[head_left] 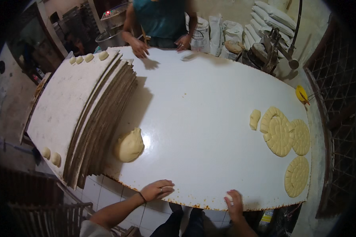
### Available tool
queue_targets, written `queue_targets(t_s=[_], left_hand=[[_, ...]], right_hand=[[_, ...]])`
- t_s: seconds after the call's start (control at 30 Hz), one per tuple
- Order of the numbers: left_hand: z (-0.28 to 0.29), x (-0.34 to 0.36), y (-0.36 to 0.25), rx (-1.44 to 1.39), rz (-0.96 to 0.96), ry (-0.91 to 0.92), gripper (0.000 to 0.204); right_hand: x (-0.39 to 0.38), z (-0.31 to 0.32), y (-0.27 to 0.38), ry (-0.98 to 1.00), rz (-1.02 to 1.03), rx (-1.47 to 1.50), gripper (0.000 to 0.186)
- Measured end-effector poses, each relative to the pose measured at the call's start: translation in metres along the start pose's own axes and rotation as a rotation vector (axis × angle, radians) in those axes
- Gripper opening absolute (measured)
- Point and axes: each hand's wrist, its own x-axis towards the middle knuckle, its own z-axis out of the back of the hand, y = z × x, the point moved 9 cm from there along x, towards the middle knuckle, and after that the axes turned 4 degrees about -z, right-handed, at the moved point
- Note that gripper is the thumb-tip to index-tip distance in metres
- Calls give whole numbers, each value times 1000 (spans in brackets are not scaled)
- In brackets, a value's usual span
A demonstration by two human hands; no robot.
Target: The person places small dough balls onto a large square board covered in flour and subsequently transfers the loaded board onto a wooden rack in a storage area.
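My left hand rests at the near edge of the white table, palm down, fingers stretched out and holding nothing. A ring and a dark wristband show on it. Farther right along that edge, my right hand has curled fingers; a small pale spot shows by the thumb, too unclear to name. A large lump of dough sits beyond my left hand. At the table's right end lie round, flat dough slabs scored into portions, with a small dough strip alongside.
A tall stack of boards fills the left side, with several dough balls on top. Across the table a co-worker has both hands at the far edge. Stacked sacks and a yellow-handled tool are at the right.
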Motion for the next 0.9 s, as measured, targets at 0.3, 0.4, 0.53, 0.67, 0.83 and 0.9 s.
queue_targets(t_s=[0.3, 0.4, 0.53, 0.67, 0.83, 0.9], left_hand=[[-3, 13, -8, -29, -54, -65, 28], [28, 77, 1, 62, 125, -122, 27], [2, 100, -16, 106, 158, -207, 27], [2, 26, 14, 43, 73, 22, 20], [-9, 102, -7, 82, 304, -345, 26], [-22, 61, -26, 63, 80, -134, 24]], right_hand=[[-11, -5, -5, 36, 12, 12, 38], [51, 14, 2, -126, -51, -43, 41], [30, -29, 24, 33, 32, 30, 39], [29, 8, -26, -29, -11, 4, 40], [44, -25, 11, -42, 233, -27, 46], [6, -23, -62, -29, 294, 59, 43]])
